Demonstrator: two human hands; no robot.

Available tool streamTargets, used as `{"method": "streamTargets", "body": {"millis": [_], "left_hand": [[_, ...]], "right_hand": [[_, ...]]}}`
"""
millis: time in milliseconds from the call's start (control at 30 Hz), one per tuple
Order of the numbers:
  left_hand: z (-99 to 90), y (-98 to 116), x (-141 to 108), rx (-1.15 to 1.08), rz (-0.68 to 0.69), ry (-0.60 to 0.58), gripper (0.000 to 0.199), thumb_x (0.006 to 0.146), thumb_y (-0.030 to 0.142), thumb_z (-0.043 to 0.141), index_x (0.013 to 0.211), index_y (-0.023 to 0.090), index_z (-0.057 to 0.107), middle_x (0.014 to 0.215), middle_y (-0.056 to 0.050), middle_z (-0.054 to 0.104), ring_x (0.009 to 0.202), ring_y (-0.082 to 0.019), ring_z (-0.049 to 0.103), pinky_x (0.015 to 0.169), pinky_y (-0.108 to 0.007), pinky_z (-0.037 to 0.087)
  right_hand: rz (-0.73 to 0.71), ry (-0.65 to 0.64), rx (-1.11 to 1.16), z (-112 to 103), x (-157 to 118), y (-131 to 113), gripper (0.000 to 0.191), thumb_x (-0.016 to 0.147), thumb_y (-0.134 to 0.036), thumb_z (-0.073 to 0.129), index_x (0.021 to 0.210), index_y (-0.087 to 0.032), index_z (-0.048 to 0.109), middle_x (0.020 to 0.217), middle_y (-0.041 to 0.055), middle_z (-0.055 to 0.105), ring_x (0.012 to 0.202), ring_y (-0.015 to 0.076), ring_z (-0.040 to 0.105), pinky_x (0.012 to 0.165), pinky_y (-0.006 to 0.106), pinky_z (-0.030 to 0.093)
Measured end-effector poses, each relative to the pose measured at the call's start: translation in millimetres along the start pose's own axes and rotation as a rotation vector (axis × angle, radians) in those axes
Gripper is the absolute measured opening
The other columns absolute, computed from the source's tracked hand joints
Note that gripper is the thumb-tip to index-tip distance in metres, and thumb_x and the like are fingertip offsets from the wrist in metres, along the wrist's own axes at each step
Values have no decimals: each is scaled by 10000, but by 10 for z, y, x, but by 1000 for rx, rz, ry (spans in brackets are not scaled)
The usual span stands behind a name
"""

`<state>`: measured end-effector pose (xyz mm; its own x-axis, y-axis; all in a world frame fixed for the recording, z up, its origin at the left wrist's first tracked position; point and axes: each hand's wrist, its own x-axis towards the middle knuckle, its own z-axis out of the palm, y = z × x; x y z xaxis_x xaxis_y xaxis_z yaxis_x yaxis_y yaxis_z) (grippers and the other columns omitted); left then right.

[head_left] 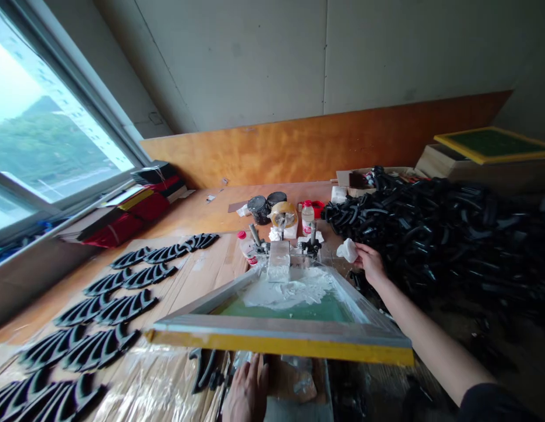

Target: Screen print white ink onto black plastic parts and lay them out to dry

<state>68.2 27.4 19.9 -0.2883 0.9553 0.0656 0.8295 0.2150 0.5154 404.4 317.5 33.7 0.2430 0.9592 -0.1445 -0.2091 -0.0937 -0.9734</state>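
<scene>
My right hand (pixel 370 262) is closed on a crumpled white wipe (pixel 347 251), held right of the screen printing frame (pixel 276 341). This frame is tilted with its near edge raised. White paste (pixel 290 293) covers much of its green mesh (pixel 237 308), and a squeegee block (pixel 279 258) stands at its far end. Below the near edge, my left hand (pixel 246 391) reaches forward with fingers stretched out over the base. Black curved parts (pixel 205 369) lie just left of it. What its fingertips touch is partly hidden.
Rows of black ribbed parts (pixel 127 306) lie on cardboard at left. A large heap of black parts (pixel 431 234) fills the right. Bottles (pixel 307 218), dark tins (pixel 258 209) and a tape roll (pixel 284 215) stand behind the frame. Another screen (pixel 496 145) rests on a box.
</scene>
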Motion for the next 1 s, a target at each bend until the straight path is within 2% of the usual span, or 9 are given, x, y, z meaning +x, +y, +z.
{"method": "streamTargets", "body": {"millis": [100, 200, 300, 433, 500, 600, 733, 900, 1000], "left_hand": [[-99, 3, 46, -91, 60, -26, 295, 861, 371, 518, 1054, 256, 709, 1008, -80, 704, 939, -259, 674, 844, -399, 547], [-215, 243, 119, -302, 101, -174, 344, 897, 416, 468, 1089, 230, 685, 1067, -94, 683, 927, -226, 675, 862, -371, 537], [-218, 539, 168, -606, 91, -391, 375, 900, 454, 488, 1136, 211, 650, 1149, -107, 660, 979, -206, 663, 858, -326, 534], [-62, 685, 194, -867, 34, -582, 505, 811, 478, 633, 1232, 201, 590, 1177, -103, 658, 993, -200, 644, 798, -280, 523], [4, 634, 209, -924, 2, -609, 438, 783, 471, 664, 1097, 167, 641, 970, -69, 694, 834, -167, 635, 711, -244, 495], [47, 481, 248, -1055, -108, -580, 348, 766, 482, 668, 823, 144, 607, 707, -4, 610, 618, -102, 528, 589, -207, 416], [65, 276, 323, -1167, -195, -520, 371, 741, 497, 682, 742, 159, 530, 662, 22, 552, 572, -82, 460, 557, -200, 370], [59, 128, 422, -1069, -168, -474, 372, 755, 505, 668, 735, 160, 528, 648, 28, 537, 573, -82, 445, 546, -199, 355], [24, 72, 513, -1116, -175, -499, 377, 745, 515, 673, 761, 159, 547, 663, 19, 571, 584, -92, 476, 554, -205, 373]], "right_hand": [[57, 58, 12, -307, -631, -13, 360, 585, -347, 738, 909, -190, 728, 801, 66, 719, 712, 221, 652, 594, 327, 525], [62, 107, -30, -417, -1342, 98, 346, 559, -381, 778, 854, -204, 747, 816, 63, 726, 745, 240, 659, 590, 329, 528], [144, 38, -83, -244, -2010, 214, 380, 556, -430, 799, 849, -191, 758, 825, 70, 731, 740, 252, 657, 582, 340, 526], [260, -218, -125, 257, -2612, 246, 426, 616, -474, 793, 934, -192, 768, 876, 70, 740, 764, 238, 650, 621, 326, 520], [285, -295, -104, 482, -2763, 248, 434, 641, -476, 790, 969, -194, 764, 909, 68, 739, 791, 234, 648, 642, 319, 519], [335, -267, 52, 713, -2882, 303, 470, 717, -520, 736, 1074, -214, 728, 991, 66, 726, 855, 234, 650, 679, 327, 528], [354, -150, 201, 955, -3015, 429, 612, 735, -508, 738, 1291, -314, 574, 1121, 38, 689, 931, 224, 647, 707, 325, 534], [345, -243, 131, 1275, -3116, 546, 449, 698, -436, 780, 1081, -221, 689, 1068, 76, 708, 976, 269, 652, 816, 361, 527], [354, -183, 109, 1371, -3043, 622, 395, 657, -424, 798, 979, -210, 718, 975, 78, 726, 894, 279, 673, 773, 391, 539]]}}
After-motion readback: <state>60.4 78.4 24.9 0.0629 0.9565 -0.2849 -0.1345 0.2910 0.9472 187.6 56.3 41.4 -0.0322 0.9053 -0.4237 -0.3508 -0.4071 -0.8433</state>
